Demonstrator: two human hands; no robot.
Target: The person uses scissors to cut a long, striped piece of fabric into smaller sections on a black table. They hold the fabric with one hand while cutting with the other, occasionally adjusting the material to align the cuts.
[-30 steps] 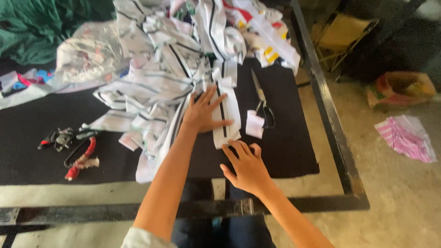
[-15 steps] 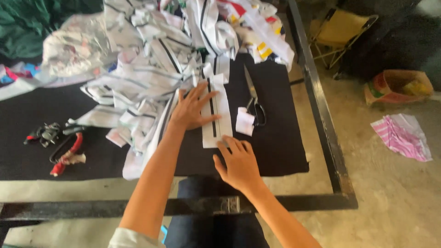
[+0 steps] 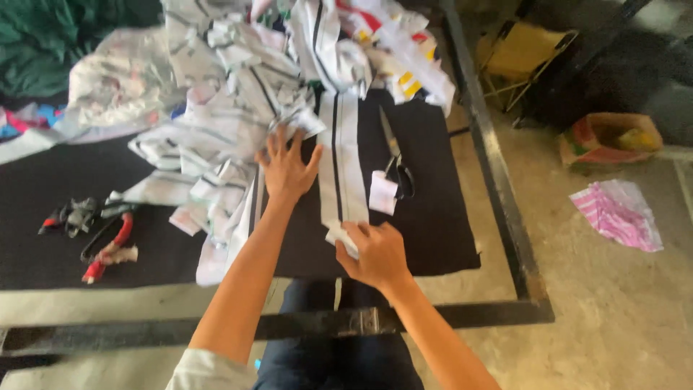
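A long white fabric strip with a dark centre stripe lies lengthwise on the black table mat. My right hand grips the strip's near end. My left hand rests with fingers spread on the heap of white striped fabric pieces, just left of the strip. Scissors lie right of the strip beside a small white fabric scrap.
A red-handled tool with dark clutter lies at the mat's left. Green cloth sits far left. The black metal table frame edges the right and front. On the floor are a pink striped bag, an orange bag and a yellow folding stool.
My left hand has shifted left off the strip onto the fabric heap. My right hand has closed on the strip's near end, and the strip now lies straighter and longer.
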